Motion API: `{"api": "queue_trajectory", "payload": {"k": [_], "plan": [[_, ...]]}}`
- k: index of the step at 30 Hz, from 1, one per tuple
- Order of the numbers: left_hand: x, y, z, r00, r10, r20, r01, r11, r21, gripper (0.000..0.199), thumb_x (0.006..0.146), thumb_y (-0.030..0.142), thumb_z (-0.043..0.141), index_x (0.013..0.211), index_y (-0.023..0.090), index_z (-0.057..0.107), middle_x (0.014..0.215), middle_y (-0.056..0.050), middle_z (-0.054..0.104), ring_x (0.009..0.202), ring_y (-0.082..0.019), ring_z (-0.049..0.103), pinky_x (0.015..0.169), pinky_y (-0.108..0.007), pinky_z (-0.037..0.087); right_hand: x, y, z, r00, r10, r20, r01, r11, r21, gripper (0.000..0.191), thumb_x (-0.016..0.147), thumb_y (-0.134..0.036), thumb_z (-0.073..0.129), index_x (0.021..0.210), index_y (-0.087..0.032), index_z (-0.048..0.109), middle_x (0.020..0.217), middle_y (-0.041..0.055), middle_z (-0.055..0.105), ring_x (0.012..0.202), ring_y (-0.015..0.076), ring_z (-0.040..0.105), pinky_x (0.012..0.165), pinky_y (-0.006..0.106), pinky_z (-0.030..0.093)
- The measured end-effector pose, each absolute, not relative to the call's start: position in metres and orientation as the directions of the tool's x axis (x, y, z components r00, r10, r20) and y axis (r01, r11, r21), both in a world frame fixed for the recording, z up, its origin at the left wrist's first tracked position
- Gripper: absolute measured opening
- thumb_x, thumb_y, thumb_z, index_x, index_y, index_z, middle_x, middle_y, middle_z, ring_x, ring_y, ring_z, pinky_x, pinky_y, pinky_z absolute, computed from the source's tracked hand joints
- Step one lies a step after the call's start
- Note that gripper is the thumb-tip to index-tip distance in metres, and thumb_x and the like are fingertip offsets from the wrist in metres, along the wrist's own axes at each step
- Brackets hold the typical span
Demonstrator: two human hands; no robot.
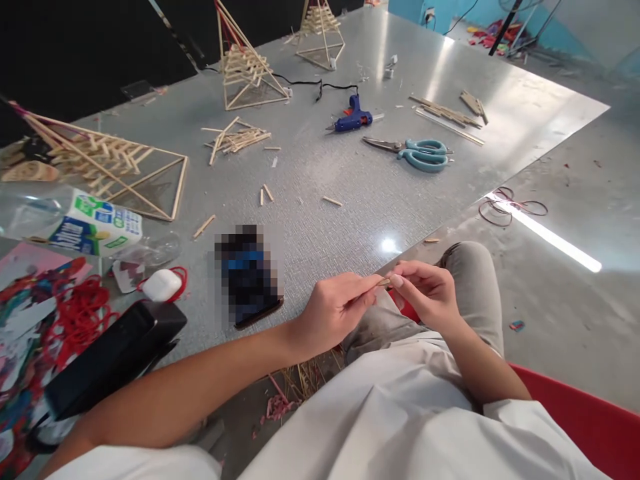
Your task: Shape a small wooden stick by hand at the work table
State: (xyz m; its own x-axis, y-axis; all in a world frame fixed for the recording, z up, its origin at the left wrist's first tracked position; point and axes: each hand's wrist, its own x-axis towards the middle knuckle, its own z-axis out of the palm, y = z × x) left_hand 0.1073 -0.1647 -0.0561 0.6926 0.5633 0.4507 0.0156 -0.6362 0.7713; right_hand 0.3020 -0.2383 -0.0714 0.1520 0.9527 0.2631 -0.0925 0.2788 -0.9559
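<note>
My left hand (335, 310) and my right hand (427, 293) meet over my lap beside the table's front edge. A small, short wooden piece (384, 283) is pinched between the fingertips of both hands. On the table (300, 233), a phone (250, 280) with a blurred screen lies left of my left hand. Short sticks (332, 201) are scattered beyond the hands. Farther back are teal-handled scissors (425, 155), a blue glue gun (354, 117) and a pile of thin sticks (240, 139).
Stick frames (247, 73) stand along the back, with another (125, 167) at left. A plastic bottle (75, 217), white case (161, 285), red cord (80, 313) and black object (110, 353) crowd the left. Wooden strips (445, 112) lie back right.
</note>
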Motion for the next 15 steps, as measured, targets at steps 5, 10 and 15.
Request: {"api": "queue_trajectory", "payload": {"k": [5, 10, 15], "plan": [[0.107, -0.164, -0.059, 0.677, 0.566, 0.47, 0.008, -0.644, 0.765, 0.022, 0.107, 0.017, 0.063, 0.123, 0.013, 0.076, 0.081, -0.003, 0.074, 0.072, -0.011, 0.065, 0.07, -0.023, 0.053, 0.305, -0.239, -0.068, 0.119, 0.958, 0.26, -0.074, 0.27, -0.96, 0.014, 0.101, -0.018, 0.07, 0.102, -0.024, 0.082, 0.064, -0.0042, 0.067, 0.049, 0.0065, 0.058, 0.053, 0.021, 0.046], [0.107, -0.163, -0.056, 0.684, 0.562, 0.466, 0.012, -0.647, 0.762, 0.024, 0.108, 0.018, 0.061, 0.125, 0.012, 0.076, 0.082, -0.004, 0.074, 0.072, -0.011, 0.065, 0.07, -0.023, 0.054, 0.31, -0.241, -0.067, 0.138, 0.933, 0.333, 0.071, 0.326, -0.943, 0.012, 0.098, -0.016, 0.072, 0.098, -0.024, 0.082, 0.065, -0.0024, 0.069, 0.051, 0.0077, 0.057, 0.049, 0.022, 0.039], [0.107, -0.164, -0.049, 0.702, 0.544, 0.459, 0.032, -0.668, 0.743, 0.026, 0.11, 0.02, 0.057, 0.124, 0.01, 0.077, 0.081, -0.005, 0.073, 0.07, -0.011, 0.063, 0.067, -0.023, 0.054, 0.314, -0.243, -0.068, 0.143, 0.929, 0.341, 0.157, 0.318, -0.935, 0.011, 0.097, -0.016, 0.073, 0.095, -0.024, 0.081, 0.062, -0.0023, 0.069, 0.05, 0.0084, 0.051, 0.05, 0.024, 0.039]]}}
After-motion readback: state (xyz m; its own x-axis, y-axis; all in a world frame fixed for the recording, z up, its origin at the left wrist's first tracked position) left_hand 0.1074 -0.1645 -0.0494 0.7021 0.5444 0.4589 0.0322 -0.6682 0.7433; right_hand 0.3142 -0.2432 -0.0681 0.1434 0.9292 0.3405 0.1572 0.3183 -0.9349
